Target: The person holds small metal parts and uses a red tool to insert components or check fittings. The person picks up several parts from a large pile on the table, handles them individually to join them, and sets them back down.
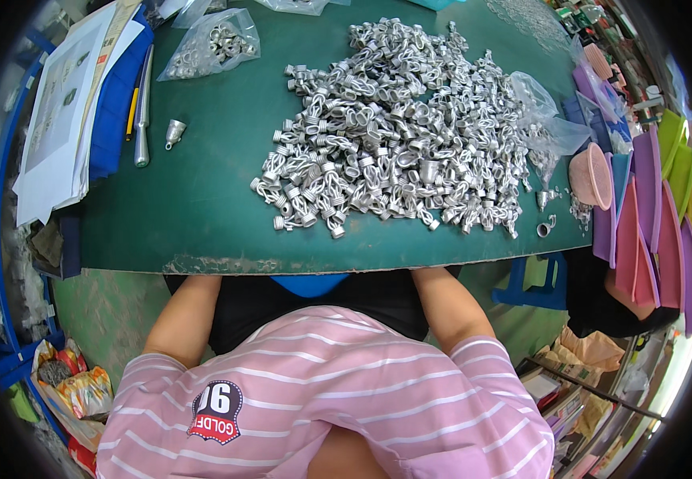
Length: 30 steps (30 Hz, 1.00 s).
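Note:
Both my forearms reach down under the front edge of the green table (226,184), so my left hand and my right hand are hidden beneath it. A large heap of silvery metal fittings (402,128), each with a ribbed collar and a loop, spreads over the middle and right of the tabletop. One single metal fitting (174,134) lies apart on the left. Near it are a metal rod-like tool (143,112) and a yellow pencil (132,113). What my hands hold or touch cannot be seen.
A clear bag of metal parts (217,46) lies at the back left, beside papers (63,104) on a blue bin (114,104). At right stand a pink bowl (590,177), a crumpled plastic bag (553,132) and colourful bins (641,215). A blue stool (531,297) sits below.

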Motion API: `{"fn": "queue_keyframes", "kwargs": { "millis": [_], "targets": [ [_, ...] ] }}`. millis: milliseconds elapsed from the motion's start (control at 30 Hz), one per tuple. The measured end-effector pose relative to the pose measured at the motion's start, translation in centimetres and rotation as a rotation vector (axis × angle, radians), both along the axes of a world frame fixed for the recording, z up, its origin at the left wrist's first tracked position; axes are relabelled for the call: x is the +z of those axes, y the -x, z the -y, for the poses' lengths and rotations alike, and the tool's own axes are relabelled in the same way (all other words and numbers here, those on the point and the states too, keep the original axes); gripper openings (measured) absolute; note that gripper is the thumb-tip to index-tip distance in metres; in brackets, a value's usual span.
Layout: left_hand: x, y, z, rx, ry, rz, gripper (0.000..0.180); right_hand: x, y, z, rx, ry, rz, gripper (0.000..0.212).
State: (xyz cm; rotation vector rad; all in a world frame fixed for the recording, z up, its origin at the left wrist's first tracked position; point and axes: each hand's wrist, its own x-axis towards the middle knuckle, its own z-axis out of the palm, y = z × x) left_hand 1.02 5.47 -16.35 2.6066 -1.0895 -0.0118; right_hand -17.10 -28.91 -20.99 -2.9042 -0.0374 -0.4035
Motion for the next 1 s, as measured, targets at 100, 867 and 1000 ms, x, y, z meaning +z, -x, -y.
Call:
{"fn": "queue_keyframes", "kwargs": {
  "millis": [100, 867, 1000],
  "targets": [
    [0.0, -0.4, 0.2, -0.005, 0.002, 0.005, 0.022, -0.4, 1.3, -0.6, -0.011, -0.071, 0.018, 0.028],
    [3.7, 4.4, 0.8, -0.202, -0.062, -0.307, 0.022, 7.7, 3.9, -4.0, -0.116, -0.402, -0.692, 0.018],
    [3.5, 7.6, 3.8, -0.387, -0.114, -0.213, 0.019, 18.7, 2.8, -5.4, -0.107, -0.892, -1.266, 0.024]
  ]
}}
